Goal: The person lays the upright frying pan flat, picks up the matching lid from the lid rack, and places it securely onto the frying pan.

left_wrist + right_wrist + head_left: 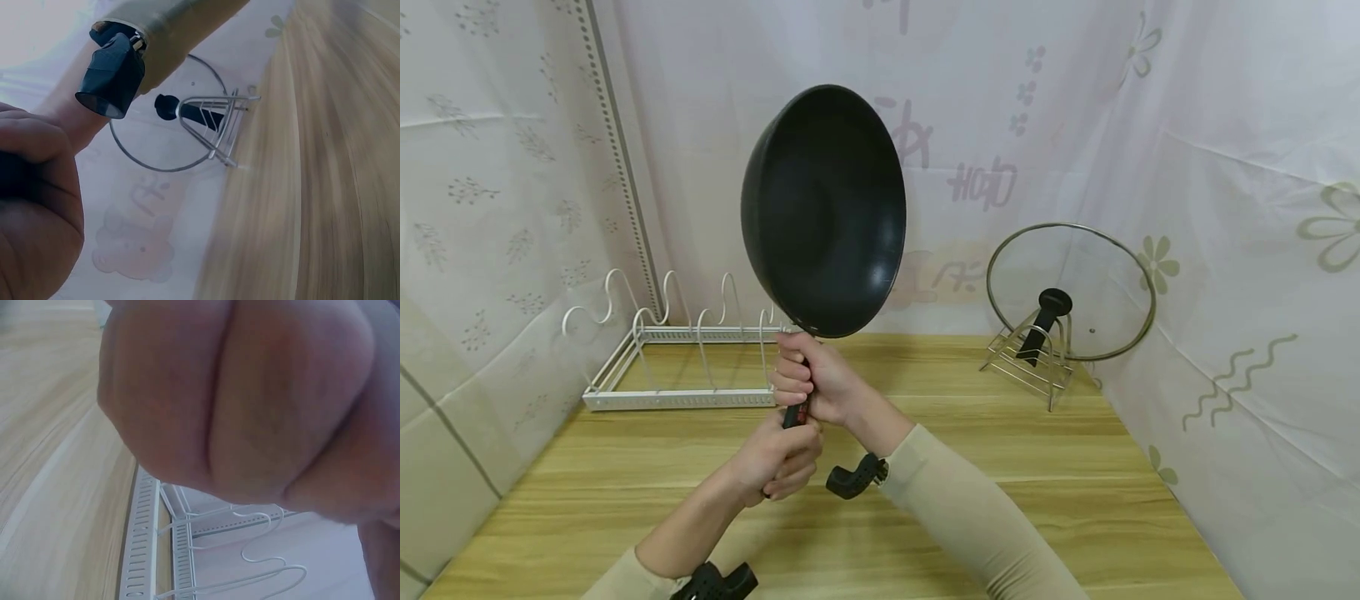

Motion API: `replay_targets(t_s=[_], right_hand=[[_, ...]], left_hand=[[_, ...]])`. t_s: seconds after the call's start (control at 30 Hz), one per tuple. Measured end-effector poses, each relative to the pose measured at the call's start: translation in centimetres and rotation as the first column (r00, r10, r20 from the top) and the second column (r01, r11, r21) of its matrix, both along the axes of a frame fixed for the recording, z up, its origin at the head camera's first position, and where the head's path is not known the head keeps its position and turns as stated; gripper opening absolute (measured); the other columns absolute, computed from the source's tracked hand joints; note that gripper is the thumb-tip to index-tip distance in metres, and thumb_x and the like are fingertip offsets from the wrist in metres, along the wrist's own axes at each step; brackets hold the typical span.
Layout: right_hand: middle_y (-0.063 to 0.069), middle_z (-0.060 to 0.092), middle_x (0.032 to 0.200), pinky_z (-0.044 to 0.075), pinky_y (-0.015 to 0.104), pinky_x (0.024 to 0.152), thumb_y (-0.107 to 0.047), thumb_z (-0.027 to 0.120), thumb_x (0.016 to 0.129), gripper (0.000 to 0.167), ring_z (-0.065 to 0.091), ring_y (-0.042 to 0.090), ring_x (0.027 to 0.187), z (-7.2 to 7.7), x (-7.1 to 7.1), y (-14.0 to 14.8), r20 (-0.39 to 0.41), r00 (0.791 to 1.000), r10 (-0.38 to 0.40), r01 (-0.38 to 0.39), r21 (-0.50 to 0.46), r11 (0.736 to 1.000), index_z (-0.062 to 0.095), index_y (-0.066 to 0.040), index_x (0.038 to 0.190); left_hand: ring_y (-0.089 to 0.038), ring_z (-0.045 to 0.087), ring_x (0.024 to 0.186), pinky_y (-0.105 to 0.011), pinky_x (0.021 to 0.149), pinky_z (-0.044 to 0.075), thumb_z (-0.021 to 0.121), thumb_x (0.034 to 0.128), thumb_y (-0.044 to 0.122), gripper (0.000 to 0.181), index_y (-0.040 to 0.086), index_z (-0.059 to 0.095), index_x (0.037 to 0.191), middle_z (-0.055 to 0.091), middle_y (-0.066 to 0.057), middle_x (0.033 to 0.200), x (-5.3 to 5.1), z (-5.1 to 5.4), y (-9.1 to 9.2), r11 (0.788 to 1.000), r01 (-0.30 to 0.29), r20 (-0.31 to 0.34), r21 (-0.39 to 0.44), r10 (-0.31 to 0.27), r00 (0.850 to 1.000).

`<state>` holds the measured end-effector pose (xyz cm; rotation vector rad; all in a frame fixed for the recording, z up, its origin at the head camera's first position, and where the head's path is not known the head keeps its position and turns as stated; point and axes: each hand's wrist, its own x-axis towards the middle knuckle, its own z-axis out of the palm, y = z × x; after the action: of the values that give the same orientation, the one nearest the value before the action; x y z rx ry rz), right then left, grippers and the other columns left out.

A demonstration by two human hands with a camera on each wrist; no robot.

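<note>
A black wok (823, 212) is held up above the wooden table, its dark inside facing the head camera and its handle (796, 414) pointing down. Around the upper handle, just below the pan, curl the fingers of my right hand (816, 379). My left hand (782, 458) grips the lower part of the handle. In the left wrist view my left hand (37, 206) is closed round something dark. Curled fingers of my right hand (250, 406) fill the top of the right wrist view, where the wok is not seen.
A white wire rack (681, 400) stands at the back left, behind the hands. On the back right, a glass lid (1105, 283) with a black knob leans in a small metal stand (1051, 385). Patterned curtains (1247, 250) hang around the wooden table (1075, 483).
</note>
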<state>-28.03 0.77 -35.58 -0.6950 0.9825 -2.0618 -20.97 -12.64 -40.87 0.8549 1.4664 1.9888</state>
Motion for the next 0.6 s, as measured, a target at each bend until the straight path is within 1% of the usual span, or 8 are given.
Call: replay_targets(t_s=[0.13,0.23,0.37,0.5,0.6], right_hand=[[-0.016,0.045,0.050,0.033,0.013,0.047,-0.026,0.030,0.116,0.059,0.041,-0.002,0.043,0.18,-0.04,0.26,0.029,0.999,0.041,-0.040,-0.022,0.999,0.043,-0.027,0.059],[-0.016,0.046,0.050,0.033,0.012,0.047,-0.026,0.027,0.117,0.060,0.042,-0.002,0.043,0.29,-0.07,0.43,0.040,0.997,0.069,-0.067,-0.044,0.997,0.044,-0.027,0.059],[-0.015,0.046,0.049,0.034,0.012,0.046,-0.027,0.024,0.117,0.061,0.043,-0.001,0.043,0.40,-0.15,0.56,0.050,0.993,0.103,-0.099,-0.081,0.992,0.044,-0.026,0.060],[-0.014,0.046,0.049,0.034,0.013,0.046,-0.027,0.021,0.118,0.061,0.043,0.000,0.042,0.47,-0.28,0.67,0.059,0.990,0.126,-0.119,-0.113,0.986,0.044,-0.026,0.061],[-0.014,0.046,0.049,0.034,0.013,0.045,-0.026,0.020,0.118,0.062,0.043,0.000,0.042,0.51,-0.37,0.75,0.060,0.989,0.135,-0.126,-0.127,0.984,0.043,-0.026,0.061]], left_hand=[[-0.017,0.017,0.031,-0.036,0.028,0.011,0.038,0.1048,0.003,0.042,0.010,0.035,0.064,0.025,0.002,0.045,-0.05,0.09,0.11,0.998,0.048,0.047,0.032,-0.050,0.998],[-0.020,0.012,0.031,-0.035,0.028,0.009,0.037,0.1033,0.002,0.040,0.012,0.035,0.065,0.023,0.002,0.045,-0.11,0.23,0.24,0.991,0.110,0.065,0.081,-0.115,0.991],[-0.023,0.009,0.031,-0.036,0.027,0.007,0.035,0.1026,0.000,0.038,0.010,0.034,0.066,0.021,-0.001,0.046,-0.20,0.44,0.48,0.970,0.192,0.073,0.147,-0.204,0.976],[-0.022,0.009,0.031,-0.036,0.028,0.007,0.034,0.1025,0.000,0.039,0.010,0.035,0.064,0.021,0.000,0.046,-0.34,0.58,0.76,0.952,0.242,0.088,0.189,-0.262,0.961],[-0.020,0.010,0.031,-0.035,0.029,0.006,0.030,0.1026,0.000,0.040,0.010,0.034,0.064,0.022,0.001,0.046,-0.47,0.59,0.99,0.929,0.288,0.093,0.231,-0.316,0.944]])
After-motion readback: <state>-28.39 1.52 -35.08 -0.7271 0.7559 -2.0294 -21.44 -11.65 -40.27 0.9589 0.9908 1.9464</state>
